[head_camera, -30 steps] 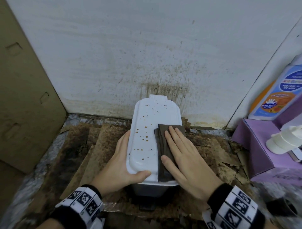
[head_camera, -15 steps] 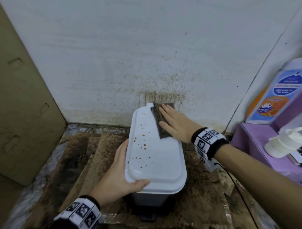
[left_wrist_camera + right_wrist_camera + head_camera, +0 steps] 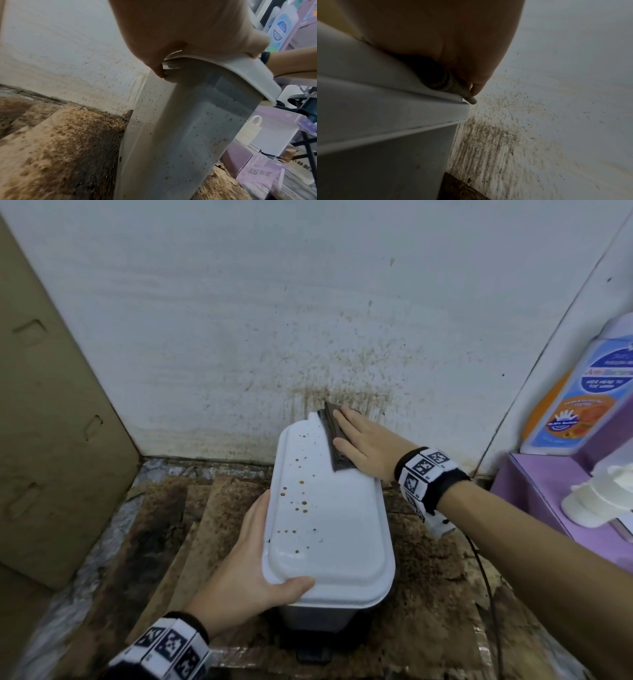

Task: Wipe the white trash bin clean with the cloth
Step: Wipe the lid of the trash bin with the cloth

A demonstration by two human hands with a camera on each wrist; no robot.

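**Head view: cloth pressed at the far end of the bin lid**

Head view showed my right hand lying flat, fingers straight, on the dark cloth, pressing it onto the far end of the white trash bin lid, close to the stained wall. The cloth's far corner stuck out past the lid edge, just beyond my fingertips. Toward my wrist from the cloth, the lid looked clean; to the left of the cloth, brown spots ran along the lid's left half.

My left hand gripped the lid's near left corner, thumb curled over the top and fingers along the side. In the left wrist view the fingers hooked under the lid rim, and the bin wall below them was speckled with small brown dots.

The right wrist view was dim; it showed the cloth's edge pinned between my palm and the lid rim, with the wall's dark streaks just beyond.

Under the bin lay stained cardboard sheets. Well right of my right forearm stood a soap bottle on a purple box.
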